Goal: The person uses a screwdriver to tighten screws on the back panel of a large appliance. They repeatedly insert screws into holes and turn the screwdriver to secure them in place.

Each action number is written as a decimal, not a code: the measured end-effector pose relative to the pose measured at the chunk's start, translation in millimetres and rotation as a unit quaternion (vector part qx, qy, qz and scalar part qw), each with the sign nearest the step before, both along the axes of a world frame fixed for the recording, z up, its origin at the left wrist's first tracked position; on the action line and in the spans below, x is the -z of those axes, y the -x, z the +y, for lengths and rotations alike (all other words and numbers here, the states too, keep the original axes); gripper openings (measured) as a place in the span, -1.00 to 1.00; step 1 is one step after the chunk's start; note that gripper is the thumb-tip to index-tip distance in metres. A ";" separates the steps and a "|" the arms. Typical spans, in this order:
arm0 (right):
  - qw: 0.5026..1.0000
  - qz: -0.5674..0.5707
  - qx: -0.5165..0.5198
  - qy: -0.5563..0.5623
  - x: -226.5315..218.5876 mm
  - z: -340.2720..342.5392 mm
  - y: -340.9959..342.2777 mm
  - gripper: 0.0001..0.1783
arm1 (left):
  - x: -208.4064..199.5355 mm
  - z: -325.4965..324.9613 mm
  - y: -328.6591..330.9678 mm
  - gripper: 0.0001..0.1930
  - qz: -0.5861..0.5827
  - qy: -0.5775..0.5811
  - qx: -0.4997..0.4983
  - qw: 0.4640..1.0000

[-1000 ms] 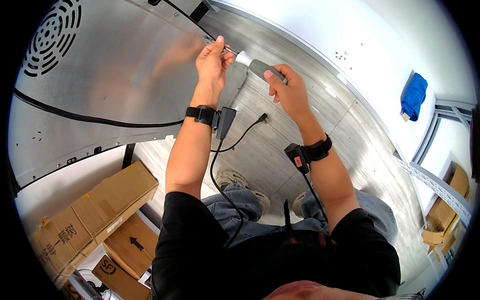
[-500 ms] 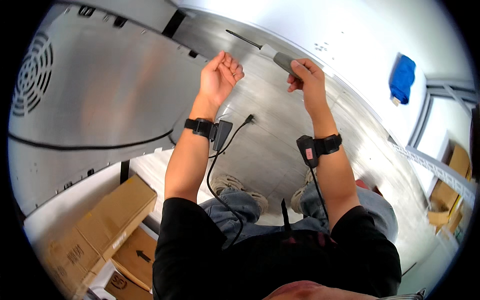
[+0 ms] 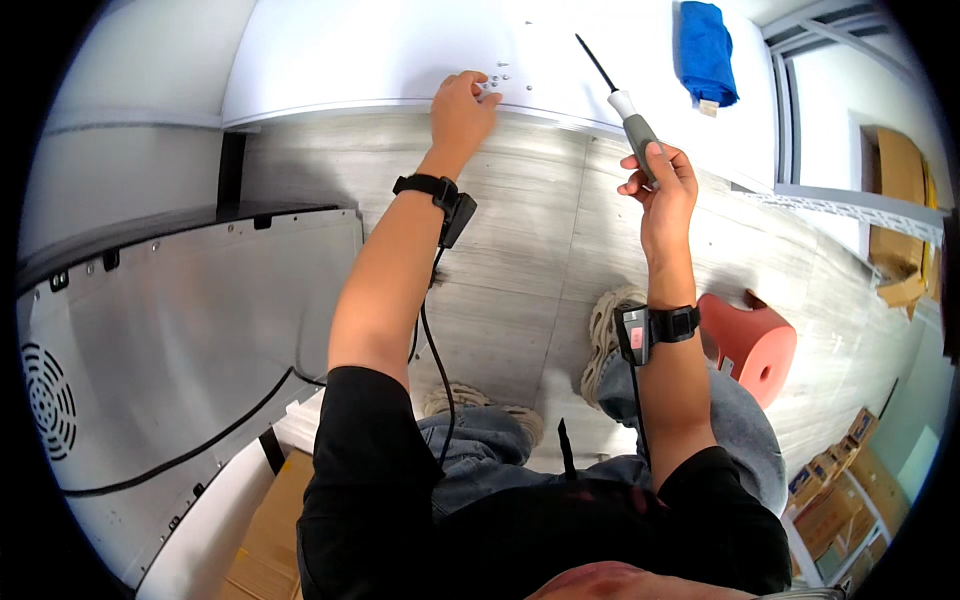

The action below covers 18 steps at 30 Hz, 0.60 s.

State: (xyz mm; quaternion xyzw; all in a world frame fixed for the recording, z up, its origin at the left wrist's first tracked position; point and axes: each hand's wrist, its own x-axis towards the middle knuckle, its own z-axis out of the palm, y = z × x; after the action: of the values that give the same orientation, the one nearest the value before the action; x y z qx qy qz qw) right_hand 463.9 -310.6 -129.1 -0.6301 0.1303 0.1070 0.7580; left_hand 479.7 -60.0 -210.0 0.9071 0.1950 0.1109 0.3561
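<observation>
My left hand (image 3: 463, 108) is at the front edge of the white tabletop (image 3: 350, 60), its fingertips bent together beside several small metal screws (image 3: 505, 77). Whatever lies between those fingertips is too small to make out. In my right hand (image 3: 665, 185) is a screwdriver (image 3: 640, 135) with a grey and white handle and a dark shaft. Its tip points up and away to the left, over the tabletop. My right thumb and fingers close around the lower handle.
A blue cloth bundle (image 3: 706, 55) lies on the tabletop at the right. At left stands a metal panel (image 3: 190, 300) with a round vent and a black cable (image 3: 230, 432). A red stool (image 3: 760, 345) is by my right leg. Cardboard boxes (image 3: 265, 530) stand lower left.
My view has turned left to right, toward the tabletop. My left hand has moved from beside the metal panel to the screws. My right hand still holds the screwdriver, now tilted more upright.
</observation>
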 end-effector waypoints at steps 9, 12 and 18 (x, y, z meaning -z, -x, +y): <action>1.000 0.002 -0.016 -0.011 1.9 14.3 -0.3 -0.77 | 6.9 1.5 -8.7 -0.88 0.013 0.020 -0.031 0.999; 0.999 -0.011 -0.045 -0.001 0.7 25.2 2.2 -0.77 | 2.3 5.9 -4.4 -0.87 0.032 0.126 -0.051 0.990; 0.983 -0.009 -0.182 -0.022 -10.9 47.4 6.0 -0.79 | -17.3 42.0 52.2 -0.83 -0.050 0.607 -0.110 0.785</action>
State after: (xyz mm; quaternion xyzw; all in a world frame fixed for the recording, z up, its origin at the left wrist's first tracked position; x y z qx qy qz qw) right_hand 457.9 -263.2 -118.2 -0.6270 0.0044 0.2403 0.7410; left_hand 427.6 -18.0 -192.7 0.4692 0.3028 0.0530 0.8278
